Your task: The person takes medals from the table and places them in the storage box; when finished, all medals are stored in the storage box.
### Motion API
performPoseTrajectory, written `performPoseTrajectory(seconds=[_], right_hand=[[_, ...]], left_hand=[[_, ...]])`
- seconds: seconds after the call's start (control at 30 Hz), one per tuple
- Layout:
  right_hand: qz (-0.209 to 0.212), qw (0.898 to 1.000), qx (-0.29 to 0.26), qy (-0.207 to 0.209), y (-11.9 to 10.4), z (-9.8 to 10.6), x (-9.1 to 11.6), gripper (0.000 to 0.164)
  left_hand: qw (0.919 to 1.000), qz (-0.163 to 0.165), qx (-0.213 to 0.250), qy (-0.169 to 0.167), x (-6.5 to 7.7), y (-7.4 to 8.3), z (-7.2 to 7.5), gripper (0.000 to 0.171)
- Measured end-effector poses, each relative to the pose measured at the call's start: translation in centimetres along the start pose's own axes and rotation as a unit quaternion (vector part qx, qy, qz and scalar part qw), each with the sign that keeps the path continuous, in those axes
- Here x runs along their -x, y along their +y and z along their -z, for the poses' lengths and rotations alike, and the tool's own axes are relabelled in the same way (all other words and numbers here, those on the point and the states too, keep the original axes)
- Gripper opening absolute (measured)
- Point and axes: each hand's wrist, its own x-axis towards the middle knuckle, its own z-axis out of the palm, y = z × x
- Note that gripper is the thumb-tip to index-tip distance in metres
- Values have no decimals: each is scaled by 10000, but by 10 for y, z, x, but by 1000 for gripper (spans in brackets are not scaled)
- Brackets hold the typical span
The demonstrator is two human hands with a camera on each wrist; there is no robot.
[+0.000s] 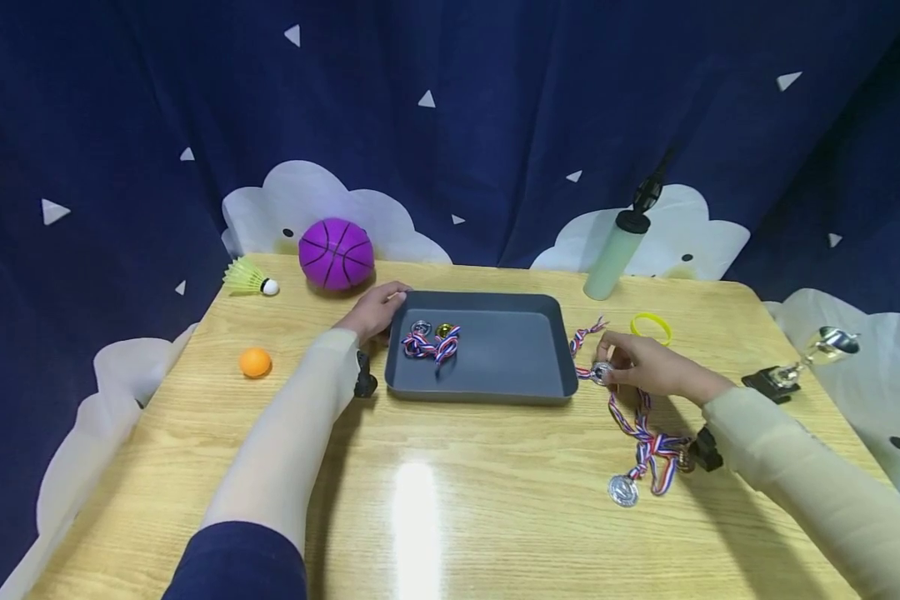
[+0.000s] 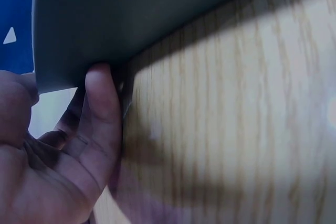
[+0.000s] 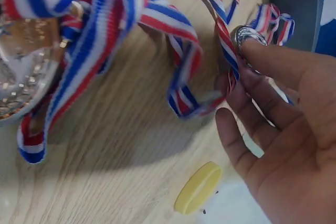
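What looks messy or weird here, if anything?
The striped medal ribbons to the right of the gray tray look messy: they're looped and bunched together instead of laid out straight. I see nothing spilled or broken.

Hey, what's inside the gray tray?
The gray tray holds a silver-colored medal and a gold-colored medal with bunched striped ribbons. Whatever lies beneath the ribbons is covered and can't be seen.

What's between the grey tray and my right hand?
In the head view, striped ribbon lies between the grey tray and the silver medal the right hand pinches.
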Motion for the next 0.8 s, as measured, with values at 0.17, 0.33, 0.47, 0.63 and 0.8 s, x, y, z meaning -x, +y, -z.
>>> performPoseTrajectory(seconds=[0.17,0.33,0.47,0.63,0.8], right_hand=[[-62,9980,-438,447,-2,12,-4,15],[-100,9922,-984,755,-13,37,-8,21],[170,9894,-972,1067,-32,64,-9,24],[617,9787,-1322,1443,-61,92,-7,21],[905,9742,-1673,1214,-87,105,-10,21]], left_hand=[[10000,29,85,7,-1,-2,0,39],[9998,51,194,-22,1,0,1,40],[9998,71,177,-32,1,-1,1,40],[9998,51,186,-54,-1,-2,-1,39],[9999,22,123,-50,-1,-2,-1,39]])
